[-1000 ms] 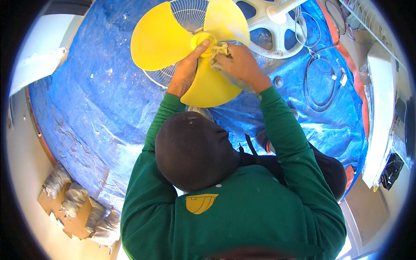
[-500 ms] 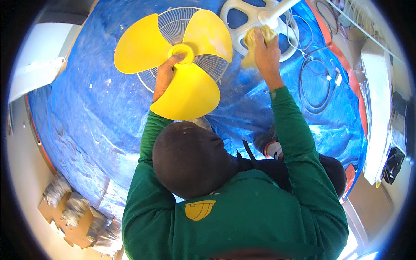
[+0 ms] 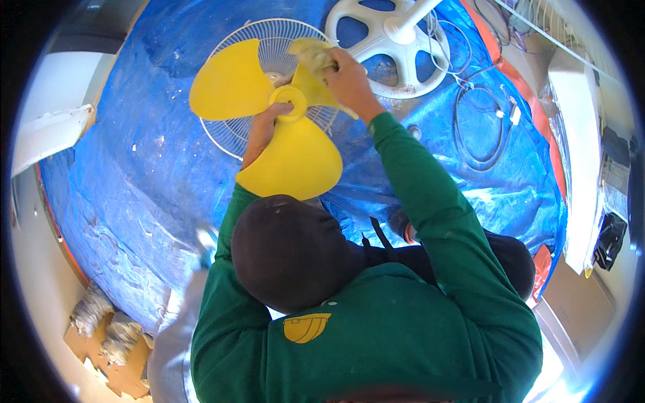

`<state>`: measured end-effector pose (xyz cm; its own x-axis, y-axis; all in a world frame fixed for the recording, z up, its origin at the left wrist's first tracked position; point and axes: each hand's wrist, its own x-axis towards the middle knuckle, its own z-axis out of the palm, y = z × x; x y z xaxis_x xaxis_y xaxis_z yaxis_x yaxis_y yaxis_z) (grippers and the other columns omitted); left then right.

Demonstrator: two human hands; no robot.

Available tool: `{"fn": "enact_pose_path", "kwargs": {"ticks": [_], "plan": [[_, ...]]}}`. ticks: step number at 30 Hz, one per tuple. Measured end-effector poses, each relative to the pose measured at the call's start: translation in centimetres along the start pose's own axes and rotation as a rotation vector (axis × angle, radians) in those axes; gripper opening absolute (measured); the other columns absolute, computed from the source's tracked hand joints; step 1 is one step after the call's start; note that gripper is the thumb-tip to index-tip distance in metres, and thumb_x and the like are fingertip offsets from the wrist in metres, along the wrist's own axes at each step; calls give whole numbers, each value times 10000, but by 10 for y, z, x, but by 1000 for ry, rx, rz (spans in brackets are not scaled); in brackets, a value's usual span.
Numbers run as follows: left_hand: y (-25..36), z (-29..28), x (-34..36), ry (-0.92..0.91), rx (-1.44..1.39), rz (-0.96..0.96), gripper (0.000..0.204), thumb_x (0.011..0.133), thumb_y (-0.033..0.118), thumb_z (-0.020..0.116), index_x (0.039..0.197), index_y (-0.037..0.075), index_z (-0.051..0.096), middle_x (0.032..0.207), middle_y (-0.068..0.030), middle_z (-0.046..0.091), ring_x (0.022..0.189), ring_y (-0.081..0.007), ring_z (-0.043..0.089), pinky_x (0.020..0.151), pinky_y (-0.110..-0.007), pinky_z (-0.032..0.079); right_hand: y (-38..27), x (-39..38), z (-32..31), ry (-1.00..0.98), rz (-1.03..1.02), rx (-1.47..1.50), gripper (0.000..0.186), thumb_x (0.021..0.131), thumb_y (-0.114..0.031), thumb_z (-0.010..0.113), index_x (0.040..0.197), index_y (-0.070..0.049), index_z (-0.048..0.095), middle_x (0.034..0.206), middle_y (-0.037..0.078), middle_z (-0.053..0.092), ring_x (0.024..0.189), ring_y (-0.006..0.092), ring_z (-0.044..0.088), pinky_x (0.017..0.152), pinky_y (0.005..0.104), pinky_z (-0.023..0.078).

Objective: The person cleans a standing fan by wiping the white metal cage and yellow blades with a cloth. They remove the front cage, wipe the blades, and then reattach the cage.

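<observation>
My left hand [image 3: 262, 127] grips the yellow three-blade fan impeller [image 3: 308, 158] from behind, with its thumb at the central hub. My right hand [image 3: 347, 80] holds a pale yellowish, dirty cloth [image 3: 312, 57] against the upper right blade, which it partly covers. Behind the impeller, a white wire fan guard [image 3: 225, 50] lies on the blue tarp [image 3: 134, 168]; its middle is largely hidden by the blades.
A white fan base with pole [image 3: 403, 80] and coiled cables [image 3: 480, 161] lie upper right. White panels line both sides [image 3: 581, 201]. Wrapped bundles [image 3: 121, 339] sit on cardboard lower left, beside what looks like another person's grey-clothed leg [image 3: 171, 342], partly blurred.
My right hand first lifted the cloth away rightward, then brought it back left onto the upper right blade. The impeller shifted left and slightly down. A grey-clothed shape has appeared at lower left.
</observation>
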<state>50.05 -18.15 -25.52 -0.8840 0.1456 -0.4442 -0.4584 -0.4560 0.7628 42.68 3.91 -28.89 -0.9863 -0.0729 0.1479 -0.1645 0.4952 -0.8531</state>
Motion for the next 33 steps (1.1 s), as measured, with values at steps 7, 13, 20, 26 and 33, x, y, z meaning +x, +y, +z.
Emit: {"fn": "enact_pose_path", "kwargs": {"ticks": [7, 13, 20, 26, 33], "plan": [[1, 4, 2, -49, 4, 18, 606, 902, 106, 695, 1493, -14, 630, 1370, -163, 700, 1216, -261, 718, 1000, -372, 618, -16, -5, -13, 31, -167, -175, 365, 968, -185, 747, 1308, -74, 670, 1275, 252, 708, 1127, 487, 712, 947, 551, 586], [2, 10, -4, -83, -51, -1, 556, 905, 78, 704, 1449, -11, 632, 1320, -161, 716, 1158, -295, 739, 1055, -407, 605, -1, 9, -6, 213, 143, -172, 380, 988, -151, 719, 1356, -78, 659, 1287, 251, 732, 1114, 473, 728, 928, 559, 596], [0, 10, 0, -62, -94, 35, 535, 906, 58, 701, 1427, -47, 641, 1315, -181, 726, 1133, -329, 763, 1067, -440, 615, 13, 20, -30, 202, 5, -291, 312, 1036, -272, 660, 1215, -17, 675, 1080, 276, 782, 1028, 505, 755, 909, 605, 600], [-1, 8, 10, -46, -112, 134, 542, 922, 62, 686, 1451, -33, 612, 1317, -167, 715, 1154, -310, 747, 1055, -422, 613, -23, 4, -33, 243, 243, -165, 435, 1026, -351, 696, 1209, 40, 641, 1015, 312, 769, 963, 510, 756, 852, 603, 605], [17, 19, 3, 143, -70, 115, 512, 943, 81, 650, 1448, 12, 597, 1300, -162, 716, 1160, -307, 746, 1026, -408, 624, 47, -39, 14, 85, -9, -324, 432, 944, -227, 736, 1335, -76, 632, 1136, 246, 731, 1032, 482, 730, 895, 600, 587]]}}
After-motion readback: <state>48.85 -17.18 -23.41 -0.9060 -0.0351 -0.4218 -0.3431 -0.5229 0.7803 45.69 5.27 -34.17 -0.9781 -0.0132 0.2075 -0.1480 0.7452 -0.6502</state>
